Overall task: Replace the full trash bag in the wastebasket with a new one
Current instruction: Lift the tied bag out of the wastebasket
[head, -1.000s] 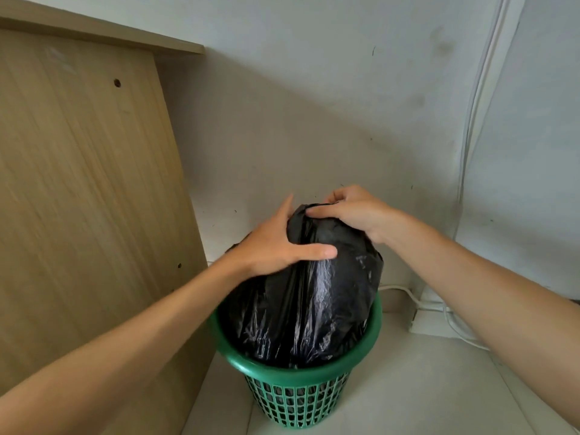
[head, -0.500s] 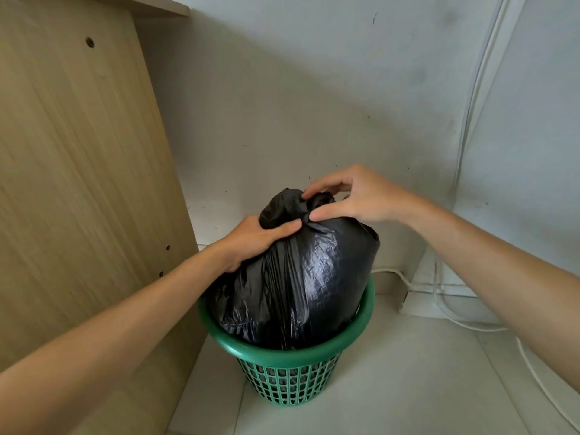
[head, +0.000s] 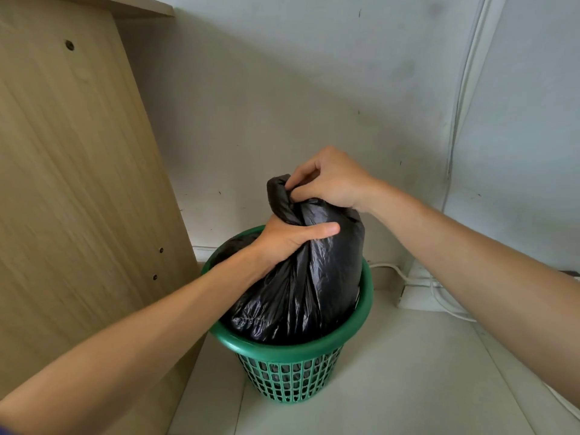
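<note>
We saw a glossy, crinkled black trash bag (head: 314, 277) bulging from the green lattice wastebasket (head: 295, 356) on the floor; our left hand (head: 288, 238) gripped its gathered neck, our right hand (head: 329, 180) pinched the twisted top.

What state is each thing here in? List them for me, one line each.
trash bag, full, top gathered into a twisted neck, sitting in the wastebasket, not yet lifted out.
wastebasket, upright on the floor, holding the bag.
left hand, grips the bag's neck.
right hand, pinches the bag's twisted top.
white cable, lies by the foot of the wall.
</note>
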